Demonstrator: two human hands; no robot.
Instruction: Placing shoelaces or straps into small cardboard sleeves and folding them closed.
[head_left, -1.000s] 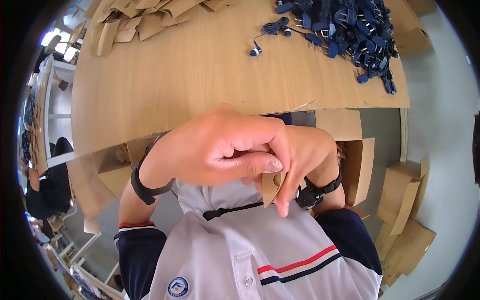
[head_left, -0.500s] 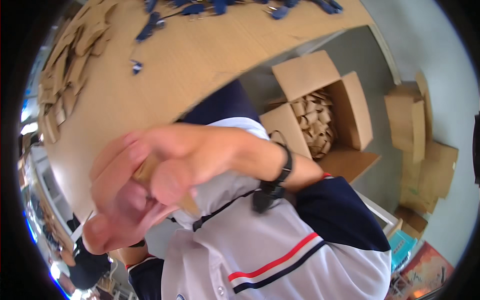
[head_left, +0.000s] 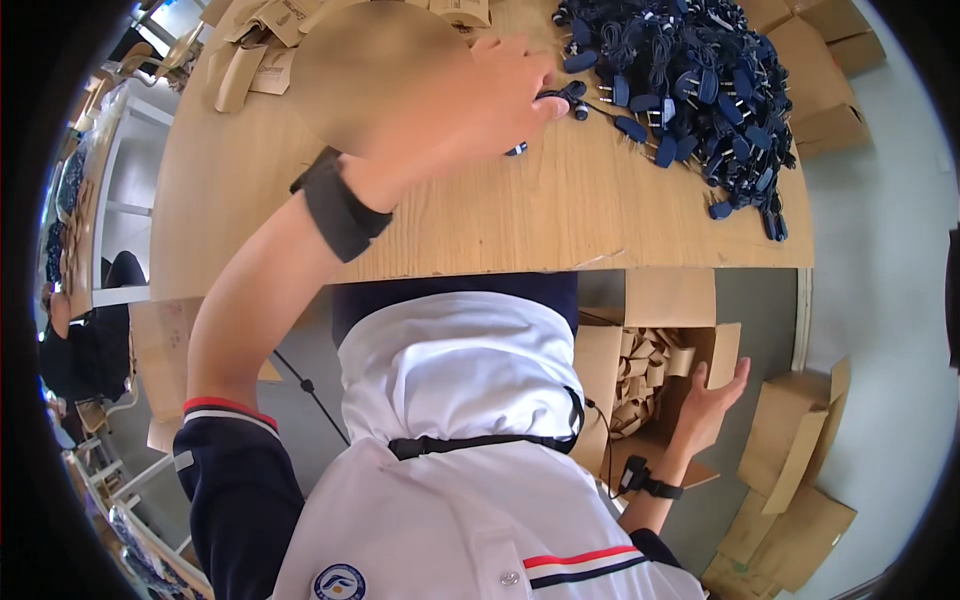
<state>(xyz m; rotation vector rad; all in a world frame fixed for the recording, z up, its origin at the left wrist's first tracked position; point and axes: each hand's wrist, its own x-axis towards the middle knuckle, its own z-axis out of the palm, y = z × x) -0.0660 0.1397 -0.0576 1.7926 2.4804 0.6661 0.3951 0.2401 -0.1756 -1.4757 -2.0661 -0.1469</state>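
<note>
Stretched out over the table, my left hand (head_left: pixel 478 105) pinches a dark corded plug (head_left: pixel 574 94) between thumb and fingers; part of this hand is blurred. A small dark piece (head_left: pixel 516 149) lies on the wood just below it. To its right spreads a heap of navy two-pin plugs with bundled cords (head_left: pixel 690 90). Down at the right, my right hand (head_left: pixel 708 402) has its fingers apart and nothing in them. It is over the side of an open cardboard box (head_left: pixel 672 297) that holds several curled brown card sleeves (head_left: pixel 645 375).
Flat brown card sleeves (head_left: pixel 270 60) are piled at the table's far left. The table (head_left: pixel 480 225) ends in front of my waist. Cardboard cartons (head_left: pixel 785 430) stand on the floor at right, and another carton (head_left: pixel 820 85) is beyond the plug heap.
My view has swung toward the table. My right hand, which held a brown card piece close to me, has moved down to the box and opened. My left hand is now at the plugs.
</note>
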